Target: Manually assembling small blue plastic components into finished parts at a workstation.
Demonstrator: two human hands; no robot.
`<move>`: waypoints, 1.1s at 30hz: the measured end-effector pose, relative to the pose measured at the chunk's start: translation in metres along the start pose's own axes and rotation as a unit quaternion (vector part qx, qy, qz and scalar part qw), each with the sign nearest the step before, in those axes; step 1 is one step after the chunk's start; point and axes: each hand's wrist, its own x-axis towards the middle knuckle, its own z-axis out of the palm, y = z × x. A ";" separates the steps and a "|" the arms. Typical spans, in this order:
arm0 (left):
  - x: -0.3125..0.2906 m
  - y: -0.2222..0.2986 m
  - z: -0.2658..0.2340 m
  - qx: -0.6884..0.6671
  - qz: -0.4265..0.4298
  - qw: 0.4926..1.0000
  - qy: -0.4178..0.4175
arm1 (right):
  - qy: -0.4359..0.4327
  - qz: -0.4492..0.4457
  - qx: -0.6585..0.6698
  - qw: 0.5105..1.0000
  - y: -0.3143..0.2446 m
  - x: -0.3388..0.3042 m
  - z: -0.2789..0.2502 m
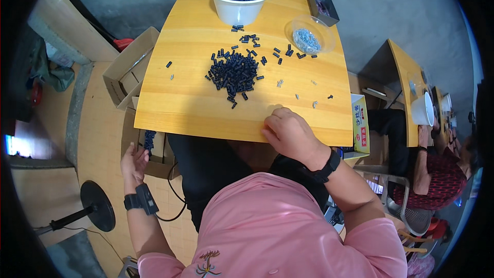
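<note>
My left hand (135,161) is off the table's left front corner, palm turned up and fingers apart. Right by its fingertips is a cluster of small dark parts (149,140), over or in a cardboard box (164,160); I cannot tell whether they are falling or lying there. Curled at the table's front edge is my right hand (289,129), its fingers folded under so that anything in them is hidden. Beyond it, a heap of short black plastic cylinders (234,72) lies mid-table, with several strays around it.
A white bucket (236,12) full of black parts stands at the wooden table's (180,108) far edge. Right of it are a clear dish (307,41) of small silvery pieces and a black tray (323,6). Another person (429,185) sits at a table on the right.
</note>
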 end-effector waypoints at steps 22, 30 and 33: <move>-0.104 -0.021 0.196 0.112 0.200 0.939 -0.256 | 0.083 -0.029 0.013 0.996 -0.011 0.078 0.036; -0.101 -0.027 0.195 0.125 0.194 0.937 -0.261 | 0.069 -0.042 -0.057 0.995 -0.013 0.080 0.046; -0.100 -0.027 0.198 0.147 0.190 0.932 -0.270 | 0.079 -0.025 -0.047 0.995 -0.011 0.079 0.047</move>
